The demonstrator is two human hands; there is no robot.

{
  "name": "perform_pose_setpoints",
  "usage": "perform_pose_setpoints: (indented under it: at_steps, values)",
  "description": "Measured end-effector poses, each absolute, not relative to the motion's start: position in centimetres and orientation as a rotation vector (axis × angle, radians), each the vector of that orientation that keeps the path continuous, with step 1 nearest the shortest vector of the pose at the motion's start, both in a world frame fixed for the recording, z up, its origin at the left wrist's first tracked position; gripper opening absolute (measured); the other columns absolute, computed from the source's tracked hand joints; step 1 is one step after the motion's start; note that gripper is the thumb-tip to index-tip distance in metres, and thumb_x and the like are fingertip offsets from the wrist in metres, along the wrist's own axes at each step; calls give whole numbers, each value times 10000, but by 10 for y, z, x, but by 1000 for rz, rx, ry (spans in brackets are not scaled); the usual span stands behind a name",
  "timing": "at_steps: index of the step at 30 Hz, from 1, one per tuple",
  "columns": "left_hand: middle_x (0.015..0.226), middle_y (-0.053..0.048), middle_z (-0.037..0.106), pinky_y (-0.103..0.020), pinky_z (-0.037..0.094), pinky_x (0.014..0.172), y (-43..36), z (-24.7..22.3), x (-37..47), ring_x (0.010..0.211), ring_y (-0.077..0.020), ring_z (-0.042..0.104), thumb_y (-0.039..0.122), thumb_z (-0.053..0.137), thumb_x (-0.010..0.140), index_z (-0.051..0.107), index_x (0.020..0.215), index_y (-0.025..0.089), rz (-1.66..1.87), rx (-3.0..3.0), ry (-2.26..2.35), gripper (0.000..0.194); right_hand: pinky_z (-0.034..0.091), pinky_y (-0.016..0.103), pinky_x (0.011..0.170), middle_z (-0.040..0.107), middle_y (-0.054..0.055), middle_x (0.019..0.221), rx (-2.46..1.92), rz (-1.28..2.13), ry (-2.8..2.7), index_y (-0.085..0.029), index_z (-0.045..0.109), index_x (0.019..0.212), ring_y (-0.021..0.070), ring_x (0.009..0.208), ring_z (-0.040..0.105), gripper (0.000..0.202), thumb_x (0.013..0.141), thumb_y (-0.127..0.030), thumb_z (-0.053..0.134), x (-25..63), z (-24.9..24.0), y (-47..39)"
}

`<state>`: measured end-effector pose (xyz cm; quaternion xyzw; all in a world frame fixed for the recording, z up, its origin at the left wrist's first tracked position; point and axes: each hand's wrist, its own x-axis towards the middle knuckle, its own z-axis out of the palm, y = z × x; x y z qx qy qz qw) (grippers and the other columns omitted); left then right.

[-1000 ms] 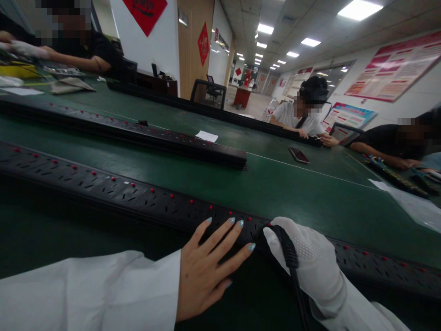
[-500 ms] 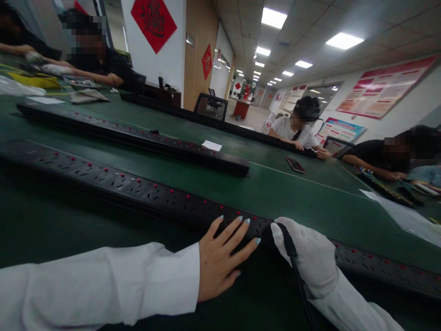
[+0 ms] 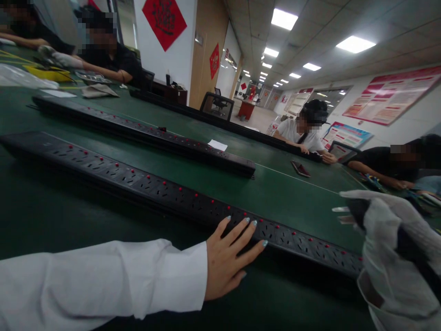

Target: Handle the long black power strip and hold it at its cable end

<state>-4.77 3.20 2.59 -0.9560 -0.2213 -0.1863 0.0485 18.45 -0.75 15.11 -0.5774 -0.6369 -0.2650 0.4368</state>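
Observation:
A long black power strip [image 3: 165, 188] with a row of sockets and small red switches runs slantwise across the green table [image 3: 138, 230]. Fingers spread, my bare left hand [image 3: 230, 259] rests its fingertips on the strip's near side and holds nothing. My right hand [image 3: 389, 243], in a white glove, is raised at the right above the strip's end. It is wrapped round a black plug with prongs sticking out to the left, and a thick black cable trails from it past the wrist.
A second black strip [image 3: 144, 133] lies farther back, with a white paper slip [image 3: 217, 145] beside it and a phone [image 3: 300, 168] to the right. Several people sit around the table. A yellow tray [image 3: 48, 72] is at the far left.
My right hand has lifted off the strip and moved right with the plug, whose prongs now show. My left hand keeps its place on the strip. The view has shifted slightly.

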Motion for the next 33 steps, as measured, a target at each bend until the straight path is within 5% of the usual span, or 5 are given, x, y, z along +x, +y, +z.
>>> perform_pose_setpoints:
  at_steps: [4,16,25,33]
  values:
    - [1493,-147,254,-566,152,1034,31,26,-48,1366,-334,209,374,563,842,233,1453,236,-602,-2909,-678,708,442,200,522,650,-16,670,-1654,-333,-1924,-243,641,868,113,558,612,258,878,-434,469,163,144,6]
    - [1501,-146,234,-551,162,1034,32,26,-49,1382,-313,174,387,580,835,218,1453,243,-604,-2927,-677,730,357,200,468,626,-23,576,-1709,-448,-2202,-227,638,810,90,472,557,381,941,-435,347,151,99,23]
    - [1506,-146,220,-557,172,1028,33,26,-49,1376,-323,179,360,598,825,230,1447,228,-619,-2957,-655,735,409,233,515,698,42,725,-1565,-894,-2210,-145,623,1118,133,537,615,409,923,-433,407,151,76,10]
    - [1493,-133,252,-545,180,1033,33,29,-50,1369,-323,200,382,596,827,223,1449,235,-586,-2932,-655,740,430,210,555,683,43,718,-1551,-627,-2201,-166,641,921,121,593,622,359,918,-431,399,150,78,14]
